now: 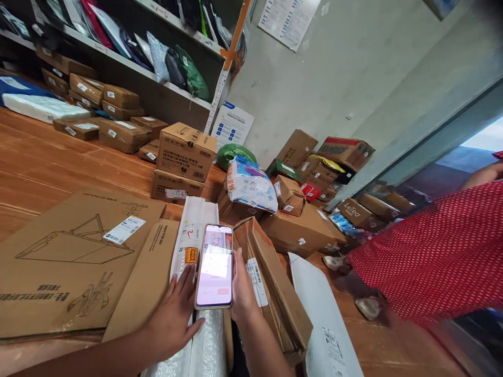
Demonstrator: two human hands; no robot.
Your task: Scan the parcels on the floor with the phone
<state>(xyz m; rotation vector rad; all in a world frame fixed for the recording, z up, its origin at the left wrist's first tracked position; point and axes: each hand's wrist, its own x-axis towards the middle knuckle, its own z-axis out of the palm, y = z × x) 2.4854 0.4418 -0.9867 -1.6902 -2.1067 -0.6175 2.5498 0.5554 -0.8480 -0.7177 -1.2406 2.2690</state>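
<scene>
My right hand is closed round the right edge of a phone, its lit screen facing up. Under the phone lies a long white bubble-wrapped parcel with a red and yellow sticker. My left hand rests with spread fingers on that parcel, just left of the phone, and holds nothing. Left of it is a large flat cardboard box with a line drawing and a white label. A long brown carton with a label stands to the right of the phone.
Stacked cartons stand ahead, below a shelf of bagged parcels. More boxes pile up by the wall. A white flat parcel leans at the right. A person in a red dotted garment stands at the far right.
</scene>
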